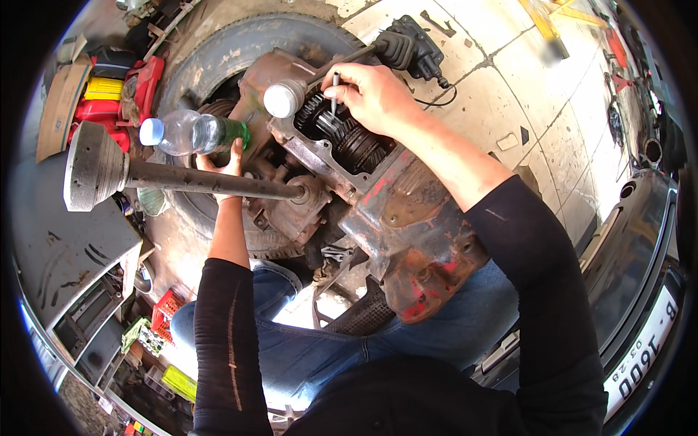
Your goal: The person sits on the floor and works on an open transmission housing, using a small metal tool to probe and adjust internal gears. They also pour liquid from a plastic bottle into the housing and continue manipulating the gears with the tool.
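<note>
In front of me lies a rusty gearbox [414, 218] with its top opening uncovered and dark metal gears [356, 145] showing inside. My right hand [378, 94] is closed around a thin grey metal rod [334, 94], held upright with its lower end at the gears. My left hand [227, 171] is closed around the base of a clear plastic bottle [193, 133] with a blue cap and a green lower part. The bottle lies tilted on its side, left of the opening. A lever with a pale round knob [283, 100] crosses the opening's far edge, beside my right hand.
A long shaft [211, 180] with a flared end juts left from the gearbox, just nearer than the bottle. Behind stands a large tyre [254, 36]. A black housing with a rubber boot [411, 51] sits on the tiles. A dark car bumper [632, 247] is at right, a grey cabinet [73, 247] at left.
</note>
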Motion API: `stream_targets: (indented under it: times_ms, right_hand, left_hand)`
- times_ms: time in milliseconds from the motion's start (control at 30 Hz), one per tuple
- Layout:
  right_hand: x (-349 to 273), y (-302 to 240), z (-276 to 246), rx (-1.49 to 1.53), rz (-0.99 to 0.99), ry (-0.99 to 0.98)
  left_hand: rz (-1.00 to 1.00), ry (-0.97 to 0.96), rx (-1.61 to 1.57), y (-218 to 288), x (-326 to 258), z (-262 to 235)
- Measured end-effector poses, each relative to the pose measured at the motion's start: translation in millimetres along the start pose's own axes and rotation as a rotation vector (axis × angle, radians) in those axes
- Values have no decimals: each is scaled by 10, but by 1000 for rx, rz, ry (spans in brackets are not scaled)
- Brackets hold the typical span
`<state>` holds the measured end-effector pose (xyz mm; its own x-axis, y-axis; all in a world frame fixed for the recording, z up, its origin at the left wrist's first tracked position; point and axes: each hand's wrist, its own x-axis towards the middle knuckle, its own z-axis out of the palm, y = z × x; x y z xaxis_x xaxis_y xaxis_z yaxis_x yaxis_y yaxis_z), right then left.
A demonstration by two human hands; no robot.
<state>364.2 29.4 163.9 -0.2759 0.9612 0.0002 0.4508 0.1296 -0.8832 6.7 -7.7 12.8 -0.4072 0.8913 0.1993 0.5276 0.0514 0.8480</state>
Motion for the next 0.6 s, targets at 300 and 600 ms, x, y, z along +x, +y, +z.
stream_targets:
  times_ms: [300, 600]
  right_hand:
    - [18, -35, -62, -105, -12, -14]
    - [22, 65, -31, -83, -68, 40]
  left_hand:
    - [-5, -20, -51, 9, 56, 64]
    - [1, -14, -51, 0, 52, 91]
